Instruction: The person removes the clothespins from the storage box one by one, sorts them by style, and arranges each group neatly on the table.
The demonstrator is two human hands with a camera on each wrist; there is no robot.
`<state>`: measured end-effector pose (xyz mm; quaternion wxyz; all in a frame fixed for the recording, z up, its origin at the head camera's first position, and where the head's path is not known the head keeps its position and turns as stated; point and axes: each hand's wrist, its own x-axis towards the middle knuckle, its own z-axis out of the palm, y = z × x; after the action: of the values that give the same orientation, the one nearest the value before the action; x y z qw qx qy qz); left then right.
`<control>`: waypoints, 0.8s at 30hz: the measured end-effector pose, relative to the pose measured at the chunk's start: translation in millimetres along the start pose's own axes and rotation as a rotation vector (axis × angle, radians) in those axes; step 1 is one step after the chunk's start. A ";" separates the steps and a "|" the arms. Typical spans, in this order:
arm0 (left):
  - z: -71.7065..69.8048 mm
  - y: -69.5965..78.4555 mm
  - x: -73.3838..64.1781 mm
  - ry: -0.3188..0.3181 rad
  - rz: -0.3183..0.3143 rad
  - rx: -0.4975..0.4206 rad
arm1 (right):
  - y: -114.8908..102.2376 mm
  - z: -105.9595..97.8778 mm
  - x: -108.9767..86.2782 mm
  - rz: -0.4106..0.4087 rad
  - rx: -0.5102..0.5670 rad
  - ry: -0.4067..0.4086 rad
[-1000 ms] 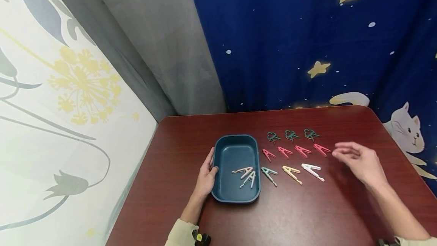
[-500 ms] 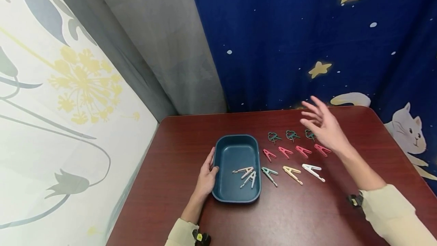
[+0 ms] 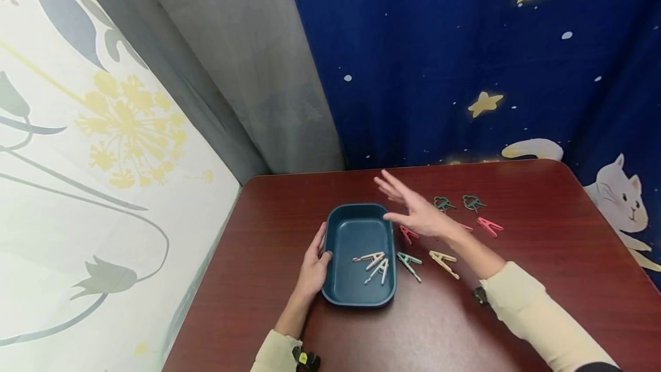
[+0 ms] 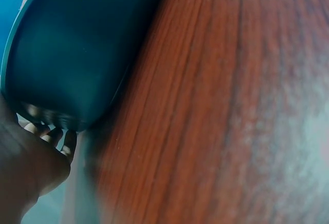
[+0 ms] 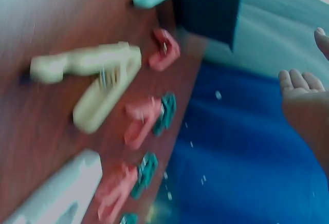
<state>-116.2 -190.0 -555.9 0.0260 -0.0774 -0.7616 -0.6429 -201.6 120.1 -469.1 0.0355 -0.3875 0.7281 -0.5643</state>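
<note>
My left hand (image 3: pixel 312 266) grips the left rim of the dark blue plastic tray (image 3: pixel 348 289), thumb over the edge, fingers along the outer wall. Inside lie a beige clothespin (image 3: pixel 368 256) and a white-grey clothespin (image 3: pixel 383 267). Over the tray's far right corner, my right hand (image 3: pixel 419 214) hovers with spread fingers and holds nothing. Beside the tray lie a green clothespin (image 3: pixel 409 266) and a yellow clothespin (image 3: pixel 443 263). A white clothespin (image 5: pixel 61 193) shows in the right wrist view; my right forearm hides it in the head view.
Red clothespins (image 3: pixel 489 227) form a row on the brown table (image 3: pixel 248 245), with green cloud-shaped clips (image 3: pixel 472 203) behind them; my right hand and arm cover some. A grey curtain (image 3: pixel 242 73) and a blue starry curtain (image 3: pixel 428 73) hang behind the table.
My right hand has swept left from beyond the red clothespins, rising over the green clips and then lowering to the tray's far right corner. The left hand, tray and clothespins stay put.
</note>
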 end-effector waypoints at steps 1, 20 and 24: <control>0.1 0.3 0.0 -0.001 -0.001 -0.001 | 2.9 6.1 3.2 -0.007 0.023 -0.033; -0.4 1.1 -0.3 -0.013 -0.006 -0.017 | 41.2 58.0 44.3 0.047 0.265 -0.280; -0.2 1.2 -0.1 -0.009 -0.010 -0.004 | 45.4 56.4 50.4 0.140 0.305 -0.388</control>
<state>-116.0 -190.0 -554.7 0.0192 -0.0762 -0.7607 -0.6443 -232.9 47.6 -508.5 0.2717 -0.4275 0.6392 -0.5786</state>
